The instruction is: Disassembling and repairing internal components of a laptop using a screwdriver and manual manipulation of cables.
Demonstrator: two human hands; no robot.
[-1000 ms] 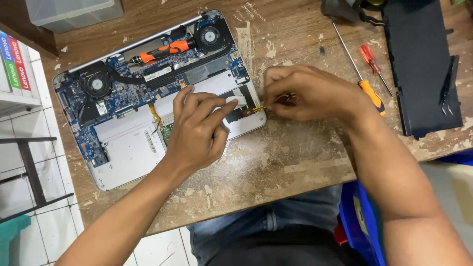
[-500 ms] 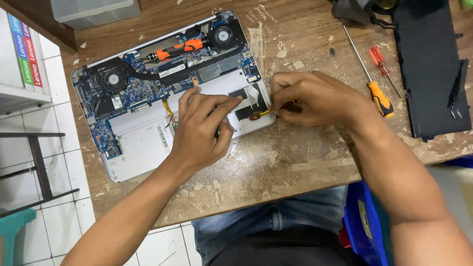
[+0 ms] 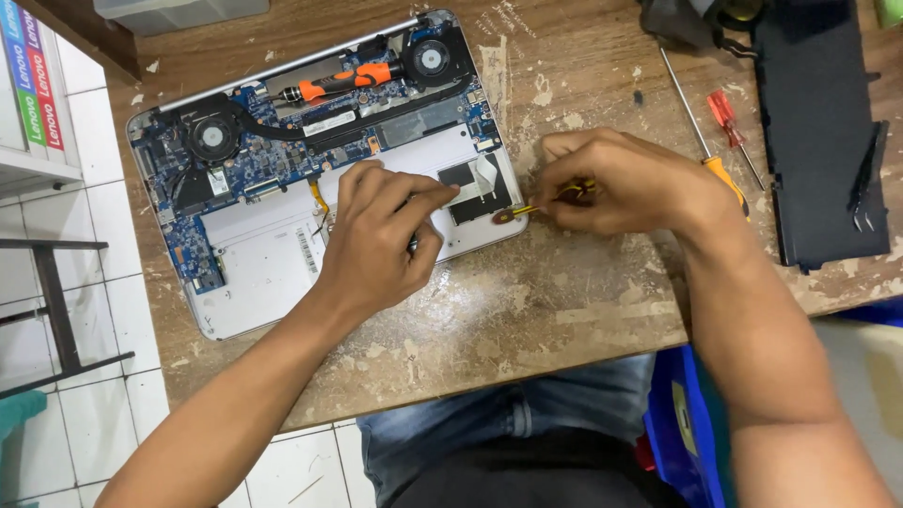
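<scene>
The left hand (image 3: 376, 240) steadied the opened laptop (image 3: 273, 254) while the right hand (image 3: 621, 183), closed around a small screwdriver (image 3: 531, 209), worked at its edge, calling for careful, steady turning.

One head-worn camera looks almost straight down, fairly close, over the worn wooden table (image 3: 564, 310), seemingly tilted slightly.

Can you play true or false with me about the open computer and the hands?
1. The laptop lies open with its insides showing. True.
2. The left hand is lifted high above the laptop. False: it rests on the laptop.
3. The right hand holds a small yellow tool. True.
4. An orange screwdriver lies on the floor. False: it lies on the laptop, between the two round fans.
5. A red screwdriver lies on the wooden table. True.
</scene>
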